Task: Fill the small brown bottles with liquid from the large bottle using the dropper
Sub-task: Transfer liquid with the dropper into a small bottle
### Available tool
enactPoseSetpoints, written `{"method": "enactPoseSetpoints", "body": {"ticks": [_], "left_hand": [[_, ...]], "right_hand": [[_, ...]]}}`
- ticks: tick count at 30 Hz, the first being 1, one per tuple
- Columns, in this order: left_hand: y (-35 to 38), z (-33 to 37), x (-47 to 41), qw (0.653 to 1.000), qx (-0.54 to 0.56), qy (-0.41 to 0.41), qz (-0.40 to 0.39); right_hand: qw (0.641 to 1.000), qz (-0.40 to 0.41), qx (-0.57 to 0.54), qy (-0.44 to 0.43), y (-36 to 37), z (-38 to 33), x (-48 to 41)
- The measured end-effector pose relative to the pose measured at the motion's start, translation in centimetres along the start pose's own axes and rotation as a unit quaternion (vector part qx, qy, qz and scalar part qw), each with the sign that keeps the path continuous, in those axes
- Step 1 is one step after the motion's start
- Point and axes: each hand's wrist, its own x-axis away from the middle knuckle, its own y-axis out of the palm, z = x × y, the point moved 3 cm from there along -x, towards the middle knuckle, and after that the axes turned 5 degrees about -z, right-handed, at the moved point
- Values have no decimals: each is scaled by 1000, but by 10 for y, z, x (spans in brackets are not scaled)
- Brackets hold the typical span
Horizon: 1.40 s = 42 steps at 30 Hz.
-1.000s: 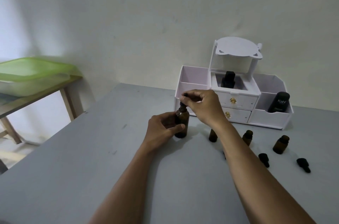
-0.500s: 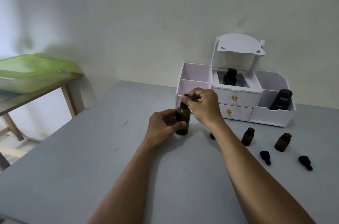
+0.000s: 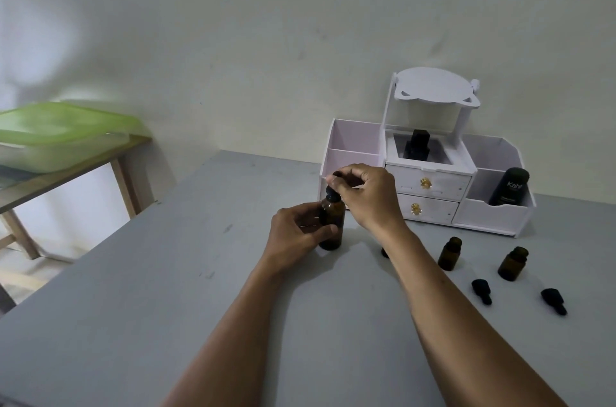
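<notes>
The large brown bottle (image 3: pixel 331 223) stands upright on the grey table (image 3: pixel 150 290), in front of the organizer. My left hand (image 3: pixel 296 233) grips its body from the left. My right hand (image 3: pixel 363 195) pinches the black dropper (image 3: pixel 332 195) seated in the bottle's neck. Two small brown bottles (image 3: pixel 449 253) (image 3: pixel 512 263) stand open to the right of my right arm. A third small bottle (image 3: pixel 385 252) is mostly hidden behind my right forearm. Two black dropper caps (image 3: pixel 481 290) (image 3: pixel 553 300) lie on the table in front of them.
A white drawer organizer (image 3: pixel 426 193) with a raised mirror stands against the wall; it holds a black bottle (image 3: pixel 508 186) and a dark square bottle (image 3: pixel 416 146). At the left, a wooden side table (image 3: pixel 76 166) carries a green-lidded box (image 3: pixel 56 136).
The view has shifted slightly. Both hands stay on the large bottle and its dropper, with the right hand's fingers still pinching the top.
</notes>
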Motion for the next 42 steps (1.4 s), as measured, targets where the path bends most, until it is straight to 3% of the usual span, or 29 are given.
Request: {"method": "enactPoseSetpoints", "body": {"ticks": [8,11,16,20,25,30,35,42], "left_hand": [[2,0,0,1000,21,-4,-10],[-1,3,1,998,6,9,57],[1,45,18,951,-65,180,242],[40,73,34,946,-43,264,181],[93,65,36,994,2,108,25],[108,50,22,1000,-13,-23,-11],[113,36,9,995,-15,-89,-44],[110,30,7,993,-12,-98,-59]], "right_hand": [[998,27,-44,-31,-23,-30,-20],[993,51,-88,-53,-42,-48,-29],[979,112,-159,-66,-84,-61,-30],[975,125,-179,-49,-113,-50,-16],[984,112,-135,-10,-140,-21,-2],[989,88,-120,27,-147,0,0],[991,52,-118,47,-138,10,0],[993,24,-86,77,-127,22,2]]}}
